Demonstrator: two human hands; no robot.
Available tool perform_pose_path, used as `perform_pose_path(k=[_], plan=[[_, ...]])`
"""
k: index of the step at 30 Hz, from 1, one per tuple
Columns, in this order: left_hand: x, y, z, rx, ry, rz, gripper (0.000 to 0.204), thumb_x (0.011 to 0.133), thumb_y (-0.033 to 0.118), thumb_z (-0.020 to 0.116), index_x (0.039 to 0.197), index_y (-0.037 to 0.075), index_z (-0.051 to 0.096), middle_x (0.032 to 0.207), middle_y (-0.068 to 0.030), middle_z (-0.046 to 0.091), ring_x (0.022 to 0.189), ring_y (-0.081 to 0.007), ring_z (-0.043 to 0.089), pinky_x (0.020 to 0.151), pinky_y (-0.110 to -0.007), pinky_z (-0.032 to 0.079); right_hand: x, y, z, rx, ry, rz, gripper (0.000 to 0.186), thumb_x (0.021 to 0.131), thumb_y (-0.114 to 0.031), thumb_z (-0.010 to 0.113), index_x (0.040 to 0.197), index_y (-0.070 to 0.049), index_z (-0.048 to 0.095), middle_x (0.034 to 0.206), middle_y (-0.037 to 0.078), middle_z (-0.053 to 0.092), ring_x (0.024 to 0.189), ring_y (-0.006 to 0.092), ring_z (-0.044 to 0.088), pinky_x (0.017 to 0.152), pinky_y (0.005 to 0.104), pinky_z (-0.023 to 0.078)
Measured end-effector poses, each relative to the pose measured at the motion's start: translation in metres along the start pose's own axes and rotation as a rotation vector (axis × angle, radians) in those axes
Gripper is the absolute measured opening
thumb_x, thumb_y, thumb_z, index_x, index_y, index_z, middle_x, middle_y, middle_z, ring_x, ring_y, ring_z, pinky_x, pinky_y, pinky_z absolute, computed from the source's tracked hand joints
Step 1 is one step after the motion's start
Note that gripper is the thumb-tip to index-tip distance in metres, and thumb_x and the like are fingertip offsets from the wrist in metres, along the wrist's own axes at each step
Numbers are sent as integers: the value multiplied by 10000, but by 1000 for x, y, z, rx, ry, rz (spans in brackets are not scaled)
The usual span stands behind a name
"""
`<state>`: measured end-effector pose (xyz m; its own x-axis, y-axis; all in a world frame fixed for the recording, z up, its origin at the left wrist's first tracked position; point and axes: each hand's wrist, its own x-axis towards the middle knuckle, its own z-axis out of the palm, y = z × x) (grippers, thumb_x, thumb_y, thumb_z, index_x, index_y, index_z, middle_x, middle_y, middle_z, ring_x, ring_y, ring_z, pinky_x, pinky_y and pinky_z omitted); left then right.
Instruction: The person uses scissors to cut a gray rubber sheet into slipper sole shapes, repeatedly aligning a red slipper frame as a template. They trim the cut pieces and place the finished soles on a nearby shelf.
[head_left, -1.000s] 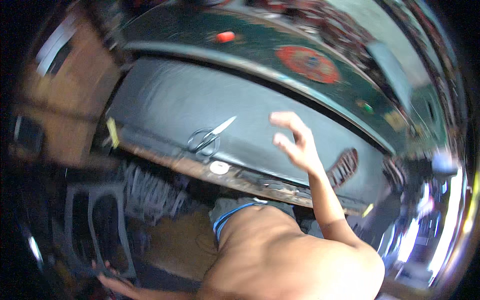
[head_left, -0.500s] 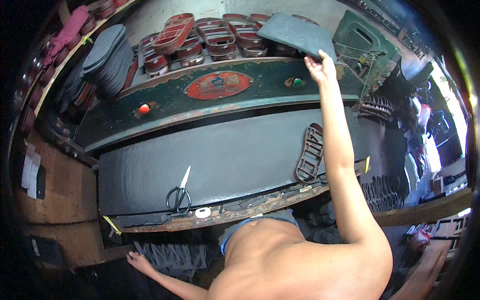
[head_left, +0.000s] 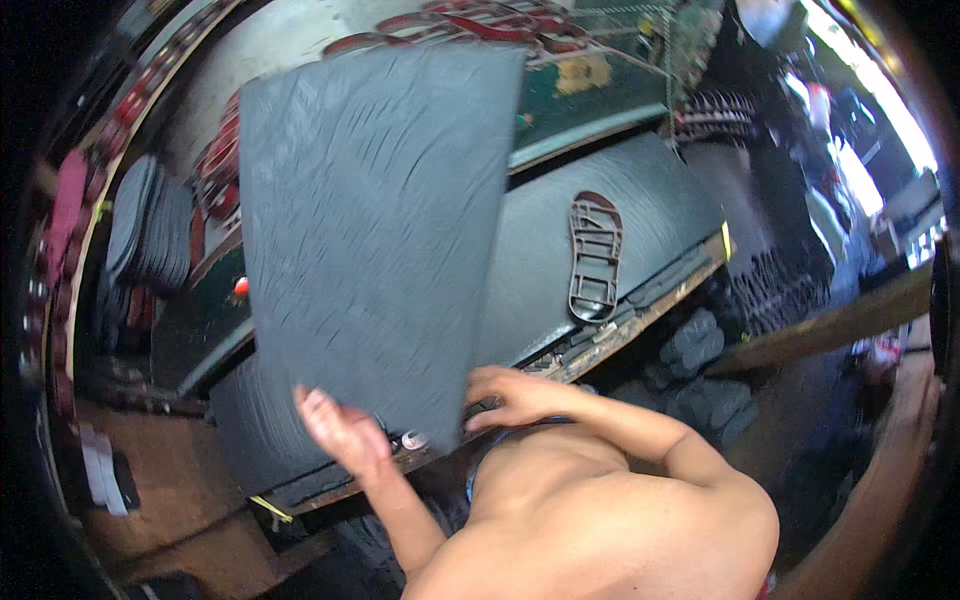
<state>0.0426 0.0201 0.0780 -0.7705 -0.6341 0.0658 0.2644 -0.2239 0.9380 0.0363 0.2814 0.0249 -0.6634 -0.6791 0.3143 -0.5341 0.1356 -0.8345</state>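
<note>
A large dark grey sheet (head_left: 370, 230), rubber- or foam-like with a creased surface, stands tilted up before me. My right hand (head_left: 515, 395) is at its lower right edge with bent fingers that seem to grip it. Just in front of the lower left part, my left hand (head_left: 345, 435) has its fingers stretched out, somewhat blurred. Behind the sheet lies a grey work surface (head_left: 540, 270). On its right part rests a brown sole-shaped cutting die (head_left: 598, 238) with crossbars. The scissors seen earlier are hidden.
Stacked grey sole pieces (head_left: 150, 225) stand at the left. A green machine beam (head_left: 590, 100) runs behind the work surface, with red dies (head_left: 480, 22) above it. A small white object (head_left: 413, 440) sits at the front edge. A wooden beam (head_left: 830, 320) crosses at the right.
The grey sheet has come from the far right down in front of me, covering much of the work surface. My left hand has risen to it; my right arm has drawn back. The view has turned.
</note>
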Motion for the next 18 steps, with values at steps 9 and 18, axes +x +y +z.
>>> perform_pose_path(k=[9,18], plan=[[150,-38,-108,1060,-416,-21,414,1076,233,501,1367,-56,551,1300,-225,632,1185,-317,610,1037,-405,464,-102,57,-124,-831,546,695,673,796,-170,824,1398,-55,545,1374,211,558,1275,388,538,1116,475,420],[178,3,-21,962,-493,560,412,1089,214,490,1323,-110,593,1311,-229,657,1233,-310,608,1094,-394,430,-106,101,-129,-928,263,883,715,719,-369,885,1306,-61,619,1174,171,637,1219,357,571,1160,564,344]])
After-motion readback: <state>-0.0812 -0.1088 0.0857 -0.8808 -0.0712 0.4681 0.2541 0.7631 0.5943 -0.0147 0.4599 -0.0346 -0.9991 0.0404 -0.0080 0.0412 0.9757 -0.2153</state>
